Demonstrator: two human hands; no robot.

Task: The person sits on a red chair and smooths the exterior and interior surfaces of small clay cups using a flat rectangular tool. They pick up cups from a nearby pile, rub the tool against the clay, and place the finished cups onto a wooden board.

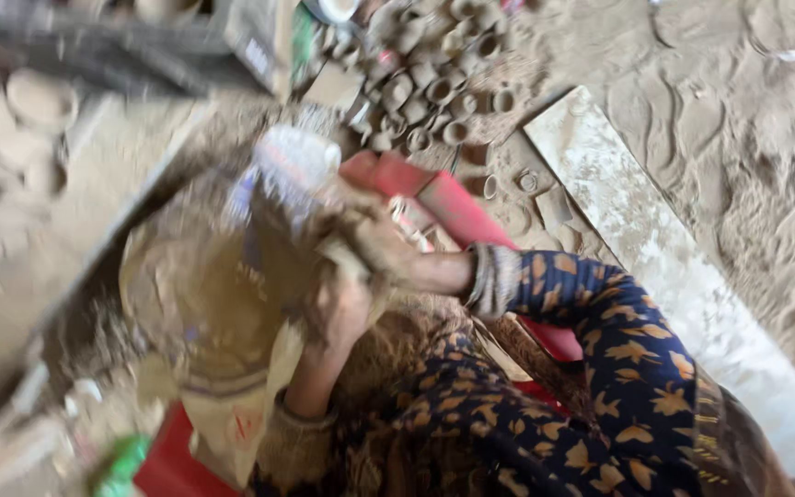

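Mud-caked sacking (223, 304), a brown woven bag smeared with wet clay, lies low in the blurred view in front of the person's patterned navy sleeves (600, 350), over a red surface (453, 207). Both hands clutch it: the left hand (338, 308) has its fingers curled shut into a fold, and the right hand (374, 239) grips the bunched top edge. Farther off, small unfired clay cups (434, 83) sit clustered on the sandy ground beside a pale plank (655, 248).
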